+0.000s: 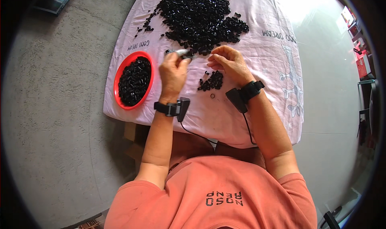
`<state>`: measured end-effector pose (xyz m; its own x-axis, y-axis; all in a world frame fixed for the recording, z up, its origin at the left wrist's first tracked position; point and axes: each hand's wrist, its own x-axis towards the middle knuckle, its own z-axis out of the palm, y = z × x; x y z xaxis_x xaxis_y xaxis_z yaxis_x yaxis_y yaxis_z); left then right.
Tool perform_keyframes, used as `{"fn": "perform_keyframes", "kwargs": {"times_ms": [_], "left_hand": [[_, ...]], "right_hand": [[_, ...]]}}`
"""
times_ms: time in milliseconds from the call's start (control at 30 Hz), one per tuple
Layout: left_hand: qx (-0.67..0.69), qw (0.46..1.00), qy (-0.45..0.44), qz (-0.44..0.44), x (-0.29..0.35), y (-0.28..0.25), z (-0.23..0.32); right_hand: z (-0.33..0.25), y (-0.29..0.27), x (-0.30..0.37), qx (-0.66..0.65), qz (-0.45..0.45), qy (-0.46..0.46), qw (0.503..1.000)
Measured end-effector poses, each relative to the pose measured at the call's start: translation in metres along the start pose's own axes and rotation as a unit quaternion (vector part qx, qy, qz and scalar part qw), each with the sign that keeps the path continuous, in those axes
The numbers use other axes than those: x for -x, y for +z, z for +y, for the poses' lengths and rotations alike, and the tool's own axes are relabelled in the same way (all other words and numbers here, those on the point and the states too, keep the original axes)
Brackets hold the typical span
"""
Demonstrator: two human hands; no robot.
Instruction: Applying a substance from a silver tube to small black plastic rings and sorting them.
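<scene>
My left hand [173, 71] grips a small silvery tool [179, 52] whose tip points left, just above the pink cloth. My right hand [227, 62] hovers beside it with fingers curled, pinching what looks like a tiny black part; the part itself is hard to make out. A small cluster of black plastic pieces [212, 81] and one loose black ring [212, 95] lie on the cloth between and below my hands. A big heap of the same black pieces [201, 18] spreads just beyond my fingertips. Both wrists carry black strap-on devices with cables.
A red bowl [119, 72] filled with black pieces sits at the cloth's left edge. The pink cloth [265, 56] drapes over a low table on a grey concrete floor. Cardboard shows under the table. Red boxes and dark items stand at the far right.
</scene>
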<state>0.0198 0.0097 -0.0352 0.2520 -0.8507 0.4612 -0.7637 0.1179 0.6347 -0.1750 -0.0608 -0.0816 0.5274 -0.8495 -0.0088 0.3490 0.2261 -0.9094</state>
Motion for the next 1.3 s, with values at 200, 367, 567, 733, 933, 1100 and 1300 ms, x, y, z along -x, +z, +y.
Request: {"fn": "perform_keyframes", "kwargs": {"times_ms": [200,367,567,733,933,1100,1300], "left_hand": [[-0.216,0.959,-0.020,0.183,0.009,-0.072,-0.083],[-0.258,0.931,-0.012,0.256,0.016,-0.087,-0.096],[-0.087,0.995,0.015,0.037,0.019,-0.042,-0.055],[-0.103,0.992,-0.016,-0.076,0.018,-0.011,-0.032],[-0.142,0.984,0.003,-0.103,0.015,0.004,-0.033],[-0.116,0.987,0.039,-0.105,0.012,0.009,-0.029],[-0.032,0.991,0.069,-0.114,-0.016,0.029,0.000]], "right_hand": [[-0.001,0.006,0.001,0.119,-0.001,-0.021,0.993],[0.001,0.013,0.005,0.357,-0.016,-0.120,0.926],[0.001,0.010,0.004,0.372,-0.030,-0.091,0.923],[0.006,0.001,-0.006,0.166,0.111,-0.098,0.975],[0.007,-0.005,-0.008,0.222,0.145,-0.103,0.959],[0.008,-0.002,-0.006,0.276,0.134,-0.104,0.946],[0.004,-0.002,-0.006,0.222,0.136,-0.090,0.961]]}}
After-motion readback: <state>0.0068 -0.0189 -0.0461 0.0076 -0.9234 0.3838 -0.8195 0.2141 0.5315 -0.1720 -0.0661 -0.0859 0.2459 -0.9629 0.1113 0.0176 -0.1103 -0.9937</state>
